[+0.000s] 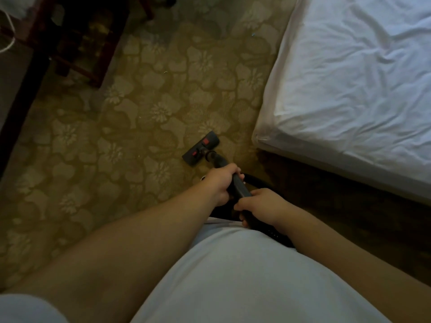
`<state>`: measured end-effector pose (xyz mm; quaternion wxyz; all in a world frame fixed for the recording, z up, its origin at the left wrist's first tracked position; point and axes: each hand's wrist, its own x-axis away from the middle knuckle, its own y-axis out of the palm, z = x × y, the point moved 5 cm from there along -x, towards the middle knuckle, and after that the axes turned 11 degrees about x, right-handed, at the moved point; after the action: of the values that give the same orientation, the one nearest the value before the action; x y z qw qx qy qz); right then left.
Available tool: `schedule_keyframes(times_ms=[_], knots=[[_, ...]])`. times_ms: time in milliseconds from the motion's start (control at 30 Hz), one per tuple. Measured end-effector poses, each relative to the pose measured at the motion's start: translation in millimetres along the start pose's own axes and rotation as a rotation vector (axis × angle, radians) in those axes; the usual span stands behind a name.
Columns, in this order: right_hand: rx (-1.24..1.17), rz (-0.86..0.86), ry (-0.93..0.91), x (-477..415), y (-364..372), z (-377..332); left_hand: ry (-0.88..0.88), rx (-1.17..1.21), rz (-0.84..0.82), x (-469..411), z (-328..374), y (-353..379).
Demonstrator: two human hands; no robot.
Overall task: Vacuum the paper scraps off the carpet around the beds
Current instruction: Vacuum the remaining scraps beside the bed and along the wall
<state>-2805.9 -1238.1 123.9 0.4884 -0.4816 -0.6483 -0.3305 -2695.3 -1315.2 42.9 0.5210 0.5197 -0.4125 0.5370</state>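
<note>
both hands grip smooth black wand; flat nozzle on flowered carpet

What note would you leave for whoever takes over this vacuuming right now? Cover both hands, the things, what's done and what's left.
Left hand grips the vacuum wand lower down; right hand grips its near end.
Floor head sits on the carpet near the bed corner.
Done: cannot tell how much is covered.
Left: a pale speck lies on the carpet beyond the floor head.

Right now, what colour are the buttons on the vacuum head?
Red buttons, dark vacuum head; head view.
</note>
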Motion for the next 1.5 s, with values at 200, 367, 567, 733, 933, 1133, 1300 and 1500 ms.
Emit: schedule_keyframes(times_ms=[200,367,567,733,933,1133,1300,1500], knots=[[0.005,0.012,0.009,29.5,-42.2,54.3,-0.035,0.021,-0.016,16.8,-52.2,56.7],[-0.028,0.017,0.024,48.0,-74.1,95.0,-0.018,0.002,-0.032,24.2,-89.4,98.4],[0.068,-0.005,-0.059,62.5,-90.1,112.9,-0.009,0.013,-0.017,31.8,-106.4,113.7],[-0.032,0.013,-0.106,70.1,-106.7,121.9,0.003,-0.055,-0.053,49.9,-101.1,138.5],[0.009,-0.011,-0.141,58.9,-102.8,93.3,0.051,-0.048,-0.012,58.9,-68.4,128.0],[0.170,-0.053,-0.133,29.3,-76.5,22.7,0.066,0.087,0.010,51.1,-14.9,72.3],[0.295,-0.095,-0.100,-1.1,-29.7,-63.0,0.088,0.222,0.033,41.0,44.8,-2.4],[0.429,-0.118,-0.085,-39.4,64.8,-178.9,0.078,0.363,0.077,31.0,124.5,-125.3]])
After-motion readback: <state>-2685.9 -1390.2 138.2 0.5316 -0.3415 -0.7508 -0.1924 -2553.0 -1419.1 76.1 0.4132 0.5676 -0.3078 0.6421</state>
